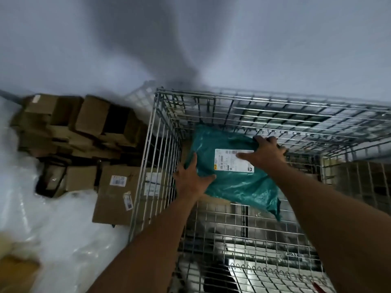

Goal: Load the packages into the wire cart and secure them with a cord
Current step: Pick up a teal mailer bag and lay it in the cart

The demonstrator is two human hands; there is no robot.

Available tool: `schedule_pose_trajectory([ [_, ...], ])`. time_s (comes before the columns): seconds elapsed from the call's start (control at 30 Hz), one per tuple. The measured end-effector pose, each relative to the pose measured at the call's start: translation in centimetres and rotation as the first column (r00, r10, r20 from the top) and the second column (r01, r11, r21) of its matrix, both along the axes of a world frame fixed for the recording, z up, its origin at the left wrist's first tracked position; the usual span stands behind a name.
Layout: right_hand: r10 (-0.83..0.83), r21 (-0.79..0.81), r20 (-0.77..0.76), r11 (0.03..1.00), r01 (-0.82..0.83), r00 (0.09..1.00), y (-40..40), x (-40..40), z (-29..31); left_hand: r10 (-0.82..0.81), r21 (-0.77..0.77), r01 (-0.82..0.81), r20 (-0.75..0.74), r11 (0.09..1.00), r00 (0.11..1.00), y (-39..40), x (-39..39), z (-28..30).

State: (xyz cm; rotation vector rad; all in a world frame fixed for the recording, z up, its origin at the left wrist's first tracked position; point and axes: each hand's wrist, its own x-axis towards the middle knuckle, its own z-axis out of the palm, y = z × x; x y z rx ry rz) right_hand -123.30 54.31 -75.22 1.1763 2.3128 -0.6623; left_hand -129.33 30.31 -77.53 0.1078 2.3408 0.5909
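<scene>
Loading barely begun: both the left hand (191, 180) and right hand (267, 153) grip a teal package (234, 185) inside the wire cart (160, 132); cardboard boxes (118, 191) wait left of it, no cord visible.

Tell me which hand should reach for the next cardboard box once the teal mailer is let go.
Left, probably. The left hand holds the teal mailer's near-left edge beside the wire cart's left wall, and the cardboard boxes lie just outside that wall. The right hand is deeper, at the mailer's far corner.
</scene>
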Motion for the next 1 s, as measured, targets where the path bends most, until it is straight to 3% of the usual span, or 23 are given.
schedule_pose_trajectory([
  [0.27,0.104,-0.036,0.040,0.994,-0.103,0.994,0.1,-6.6,-8.3,0.074,-0.072,-0.071,0.041,0.995,0.996,-0.2,-3.6,-7.2],
  [0.37,0.047,-0.036,0.048,0.998,-0.045,0.998,0.0,-8.4,-10.8,0.093,-0.068,-0.089,0.051,0.994,0.994,0.4,-4.8,-9.4],
  [0.43,-0.019,-0.032,-0.043,0.999,0.018,0.999,-0.8,-8.5,-13.2,0.102,-0.029,-0.101,0.032,0.995,0.994,0.7,-4.9,-10.8],
  [0.53,-0.171,0.000,-0.236,0.984,0.176,0.957,-2.3,-7.6,-16.6,-0.081,-0.012,0.080,-0.077,0.997,0.994,1.0,-3.7,-12.6],
  [0.6,-0.179,0.012,-0.279,0.982,0.190,0.943,-2.8,-7.1,-18.0,-0.221,-0.048,0.219,-0.048,0.975,0.974,1.6,-2.7,-13.6],
  [0.7,-0.134,-0.015,-0.287,0.991,0.136,0.949,-2.7,-6.8,-18.2,-0.267,-0.141,0.278,0.095,0.950,0.959,2.8,-2.7,-13.9],
  [0.8,-0.060,-0.034,-0.248,0.998,0.053,0.967,-2.5,-6.4,-17.2,-0.192,-0.101,0.208,0.147,0.973,0.970,3.4,-3.0,-12.8],
  [0.9,0.004,-0.047,-0.201,0.999,-0.014,0.980,-2.8,-6.0,-15.0,-0.140,-0.051,0.144,0.069,0.988,0.988,3.5,-3.8,-10.6],
  [1.0,-0.020,-0.058,-0.241,0.998,0.006,0.970,-3.4,-6.2,-10.9,-0.212,-0.044,0.211,-0.021,0.976,0.977,3.9,-5.1,-6.3],
])
